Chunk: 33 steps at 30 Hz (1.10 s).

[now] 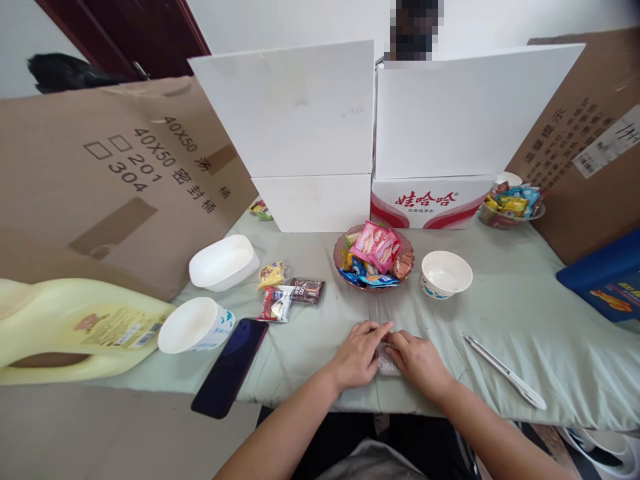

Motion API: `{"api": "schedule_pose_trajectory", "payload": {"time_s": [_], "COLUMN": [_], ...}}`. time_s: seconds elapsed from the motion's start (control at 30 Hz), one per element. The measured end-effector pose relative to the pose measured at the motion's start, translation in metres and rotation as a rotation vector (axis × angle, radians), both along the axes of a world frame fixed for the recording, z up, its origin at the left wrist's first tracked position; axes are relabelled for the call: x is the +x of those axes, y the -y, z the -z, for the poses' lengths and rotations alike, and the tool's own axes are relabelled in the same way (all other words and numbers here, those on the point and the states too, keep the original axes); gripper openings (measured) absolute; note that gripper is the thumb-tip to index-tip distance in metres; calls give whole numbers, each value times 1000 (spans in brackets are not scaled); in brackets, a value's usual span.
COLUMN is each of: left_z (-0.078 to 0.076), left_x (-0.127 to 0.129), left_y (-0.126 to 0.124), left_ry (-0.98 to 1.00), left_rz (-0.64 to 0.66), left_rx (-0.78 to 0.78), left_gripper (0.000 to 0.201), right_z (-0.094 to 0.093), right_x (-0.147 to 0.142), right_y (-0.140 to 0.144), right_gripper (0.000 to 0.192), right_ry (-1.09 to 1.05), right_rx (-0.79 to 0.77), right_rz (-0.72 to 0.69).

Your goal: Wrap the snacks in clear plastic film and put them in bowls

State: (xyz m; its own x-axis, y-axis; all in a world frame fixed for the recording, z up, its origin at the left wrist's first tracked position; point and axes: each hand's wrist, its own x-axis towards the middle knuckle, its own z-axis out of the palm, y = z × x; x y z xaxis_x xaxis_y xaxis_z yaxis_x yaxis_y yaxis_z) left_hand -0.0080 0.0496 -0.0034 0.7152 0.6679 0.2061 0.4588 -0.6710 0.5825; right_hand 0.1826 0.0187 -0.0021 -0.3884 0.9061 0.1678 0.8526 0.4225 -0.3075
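Near the front edge of the cloth-covered table, my left hand (pixel 356 355) and my right hand (pixel 421 363) meet over a small, shiny packet (pixel 388 364). Fingers of both hands are bent and pressed onto it, hiding most of it, so its kind cannot be made out. Just beyond them stands a pinkish glass bowl (pixel 337 259) heaped with wrapped snacks, pink packets (pixel 375 243) on top. A white paper bowl (pixel 447 270) is right of it. Left of my hands lie a yellow snack packet (pixel 273 274), a red-and-white one (pixel 277 304) and a dark cocoa one (pixel 308 291).
At left are a phone (pixel 230 370), a tipped paper bowl (pixel 193 327), a white plastic container (pixel 225 262) and a pale yellow jug (pixel 100 327). A white pen-like tool (pixel 505 370) lies right. White boxes (pixel 310 113) wall the back; cardboard (pixel 100 180) flanks the left.
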Motion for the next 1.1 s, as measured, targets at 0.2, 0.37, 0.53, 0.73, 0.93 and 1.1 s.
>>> {"api": "schedule_pose_trajectory", "payload": {"time_s": [0.2,0.37,0.53,0.73,0.93,1.1], "left_z": [-4,-8,-10,-11,-3,2], "left_x": [-2,2,5,5,2,-4], "left_y": [-1,1,2,1,1,2], "left_ry": [126,68,14,50,229,325], "left_rz": [-35,-61,-62,-56,-132,-295], "left_rx": [-65,-66,-58,-80,-29,-59], "left_gripper": [66,58,53,52,51,46], "right_z": [8,8,0,-18,-9,-9], "right_x": [-5,-8,11,18,-12,-15], "right_y": [3,4,-4,13,28,31], "right_gripper": [16,16,18,18,50,34], "right_ry": [11,29,68,-19,88,86], "right_rx": [21,49,111,182,100,24], "right_rz": [63,92,297,-16,-67,-90]}}
